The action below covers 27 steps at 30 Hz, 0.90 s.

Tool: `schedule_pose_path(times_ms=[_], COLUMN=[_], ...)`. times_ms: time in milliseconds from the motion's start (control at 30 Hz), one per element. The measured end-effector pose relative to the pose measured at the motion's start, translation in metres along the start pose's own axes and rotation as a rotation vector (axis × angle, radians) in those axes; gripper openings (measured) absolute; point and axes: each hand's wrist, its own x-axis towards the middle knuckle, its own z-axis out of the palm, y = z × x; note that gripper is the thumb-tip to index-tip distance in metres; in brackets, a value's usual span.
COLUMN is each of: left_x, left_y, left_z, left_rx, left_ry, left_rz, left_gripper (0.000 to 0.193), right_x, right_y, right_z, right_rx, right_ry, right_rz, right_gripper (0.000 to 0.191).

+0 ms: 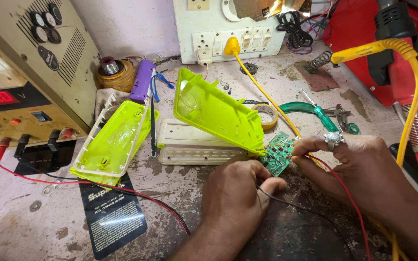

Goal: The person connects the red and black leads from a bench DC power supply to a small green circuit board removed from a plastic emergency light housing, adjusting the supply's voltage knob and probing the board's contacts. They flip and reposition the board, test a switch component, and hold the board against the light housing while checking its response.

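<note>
A small green circuit board hangs by thin wires from a lime-green plastic housing half, which leans tilted on a white translucent cover. My left hand pinches a black wire at the board's lower edge. My right hand, with a ring on one finger, holds a red wire against the board's right edge. A second lime-green housing half lies open side up to the left.
A beige bench power supply with red display stands at left, red and black leads running from it. A black card, purple battery pack, tape roll, green screwdriver, wall sockets and a yellow cable surround the worn bench.
</note>
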Motion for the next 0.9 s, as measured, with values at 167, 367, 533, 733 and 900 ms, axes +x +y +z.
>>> schedule_pose_path(times_ms=[167,367,533,733,900], left_x=[0.002,-0.004,-0.003,-0.001,0.003], left_y=[-0.005,0.001,-0.003,-0.007,-0.011], left_z=[-0.008,-0.004,0.000,0.002,-0.001], left_rx=[0.000,0.019,0.030,0.029,0.040], left_ry=[0.064,0.151,0.190,0.134,0.111], left_rz=[-0.045,0.001,0.069,-0.036,-0.010], left_gripper=[0.042,0.051,0.045,0.045,0.042], right_x=[0.001,0.001,0.003,0.002,0.001], right_y=[0.001,-0.001,-0.003,0.000,0.001], right_z=[0.001,-0.001,0.000,0.000,0.002], right_rx=[0.001,0.015,0.061,0.019,-0.012], right_ry=[0.010,0.014,0.044,0.015,0.000], right_rz=[0.001,-0.018,-0.096,-0.045,-0.024], right_gripper=[0.023,0.024,0.026,0.025,0.023])
